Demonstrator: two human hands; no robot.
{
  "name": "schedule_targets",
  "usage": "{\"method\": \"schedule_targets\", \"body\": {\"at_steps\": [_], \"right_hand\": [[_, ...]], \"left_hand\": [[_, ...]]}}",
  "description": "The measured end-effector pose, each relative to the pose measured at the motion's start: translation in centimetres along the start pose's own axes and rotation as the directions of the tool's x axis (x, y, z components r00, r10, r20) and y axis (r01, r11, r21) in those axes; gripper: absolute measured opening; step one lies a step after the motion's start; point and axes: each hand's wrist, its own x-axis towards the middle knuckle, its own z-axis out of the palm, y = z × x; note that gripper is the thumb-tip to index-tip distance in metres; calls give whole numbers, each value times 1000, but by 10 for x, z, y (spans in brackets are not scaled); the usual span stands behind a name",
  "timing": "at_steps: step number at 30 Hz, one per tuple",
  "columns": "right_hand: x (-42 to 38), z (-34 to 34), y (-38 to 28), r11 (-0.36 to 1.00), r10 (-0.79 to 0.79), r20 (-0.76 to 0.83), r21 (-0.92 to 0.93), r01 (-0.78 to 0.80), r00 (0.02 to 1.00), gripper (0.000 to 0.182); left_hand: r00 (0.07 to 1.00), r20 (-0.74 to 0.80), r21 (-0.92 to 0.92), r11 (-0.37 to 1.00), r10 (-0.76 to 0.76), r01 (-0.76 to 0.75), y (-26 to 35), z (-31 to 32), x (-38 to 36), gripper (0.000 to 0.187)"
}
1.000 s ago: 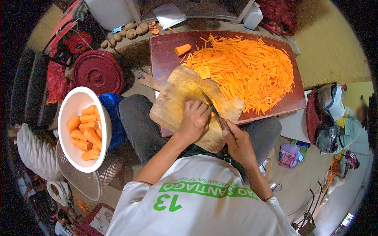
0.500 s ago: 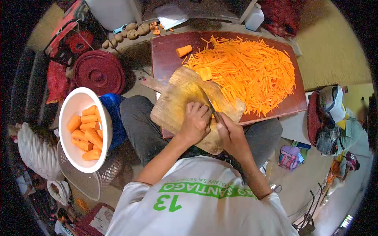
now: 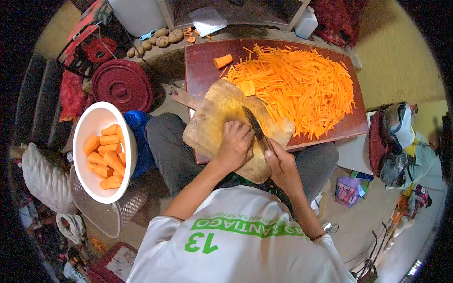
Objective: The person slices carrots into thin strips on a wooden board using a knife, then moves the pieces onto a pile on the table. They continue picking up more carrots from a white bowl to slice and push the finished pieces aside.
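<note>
A worn wooden cutting board [image 3: 207,122] with a handle lies across my lap and the edge of a dark red table. My left hand [image 3: 237,144] presses on it with fingers curled; whatever lies under them is hidden. My right hand [image 3: 283,167] grips a knife [image 3: 255,123], its dark blade slanting up and left just beside my left fingers. A flat-sided carrot piece [image 3: 246,88] sits at the board's far edge. Beyond it spreads a large heap of carrot strips [image 3: 302,89], some reaching onto the board.
The red table [image 3: 203,56] holds a carrot chunk [image 3: 222,61] at its far left. On my left, a white basin [image 3: 80,165] contains several peeled carrots [image 3: 111,160]. Behind it are a maroon lid [image 3: 121,87] and several potatoes [image 3: 163,40]. A purple bag [image 3: 348,190] lies on the right.
The knife has turned and drawn slightly right, so more of its blade shows beside my left fingers. My left hand stays curled in place on the board. The view has shifted slightly.
</note>
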Motion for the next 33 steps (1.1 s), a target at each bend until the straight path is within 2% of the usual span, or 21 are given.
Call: {"method": "schedule_targets", "body": {"at_steps": [3,8,11,13,17,19,22,25,31,33], "right_hand": [[23,-2,-6,1000,1,-2,8,-1,1000,40],[14,-14,-1,988,38,-24,148,-34,999,41],[-8,-29,-8,987,81,-3,139,-80,997,40],[-24,-39,-8,985,125,31,112,-128,992,39],[-39,-38,8,994,88,64,52,-91,994,36],[-35,-41,4,995,93,142,8,-95,985,37],[-18,-46,20,996,-79,66,-29,81,995,36],[-1,-58,17,980,-188,-36,-74,185,982,34],[-7,-62,19,987,-154,-119,18,157,981,35],[-12,-56,19,982,-163,-143,74,175,976,36]], "left_hand": [[1000,-18,-1,1000,20,-20,-2,2,5,31],[999,-40,-10,1000,3,-3,-3,4,1,26],[994,-74,-68,994,-87,82,-3,3,3,19],[976,-156,-150,980,-154,131,-7,0,6,17],[933,-189,-230,937,-307,262,-21,-14,14,15],[947,-174,-177,954,-271,240,-30,-22,23,18],[968,-169,-78,981,-187,176,-42,-27,44,24],[985,-155,-15,997,-78,77,-58,-20,70,32],[995,-32,103,990,-90,93,-75,-3,99,52],[993,-16,106,988,-113,114,-76,-2,103,48]]}}
